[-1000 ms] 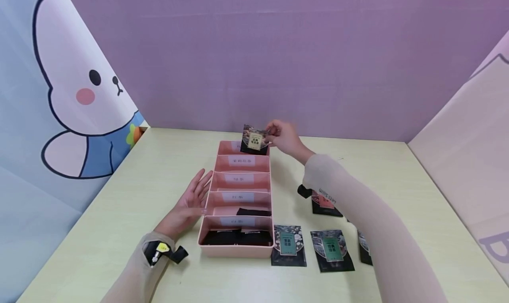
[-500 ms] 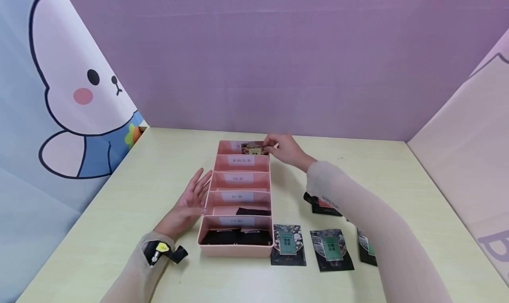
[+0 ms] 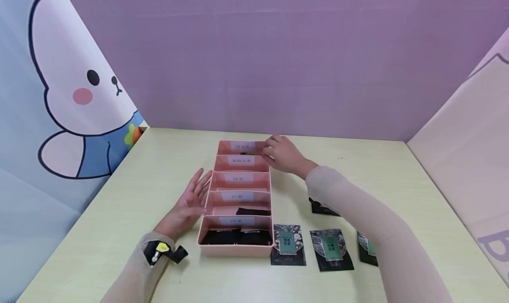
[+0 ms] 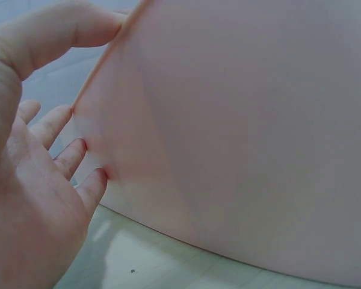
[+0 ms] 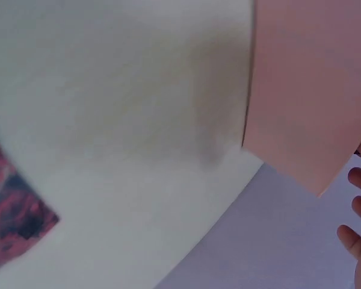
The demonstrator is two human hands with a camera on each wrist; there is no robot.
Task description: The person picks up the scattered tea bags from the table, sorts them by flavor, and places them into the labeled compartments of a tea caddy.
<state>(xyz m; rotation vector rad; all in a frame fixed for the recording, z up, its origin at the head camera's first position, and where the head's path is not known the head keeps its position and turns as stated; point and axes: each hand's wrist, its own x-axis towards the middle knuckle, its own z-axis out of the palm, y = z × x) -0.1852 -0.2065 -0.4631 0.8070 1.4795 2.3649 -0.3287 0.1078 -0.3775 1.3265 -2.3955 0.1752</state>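
Observation:
A long pink box (image 3: 234, 251) with a row of labelled compartments stands on the table. My left hand (image 3: 190, 206) lies along its left side with straight fingers; in the left wrist view the thumb meets the rim and the fingertips (image 4: 96, 177) touch the wall. At the far compartment's right edge is my right hand (image 3: 285, 155), fingers loosely bent over the rim. Only the dark edge of a tea packet (image 3: 248, 153) shows down in that compartment. Black tea packets (image 3: 220, 237) fill the nearest compartment, and another packet (image 3: 252, 212) lies in the one behind it.
Right of the box lie a flowered tea packet (image 3: 288, 245), a green-labelled one (image 3: 332, 250), and another (image 3: 366, 249) partly under the right sleeve. A further packet (image 3: 324, 208) is mostly hidden by the forearm. A purple backdrop (image 3: 278, 73) rises behind the table.
The tea packet in my right hand has gone down into the far compartment, and the fingers have come off it to the right rim. My left hand has stayed in place.

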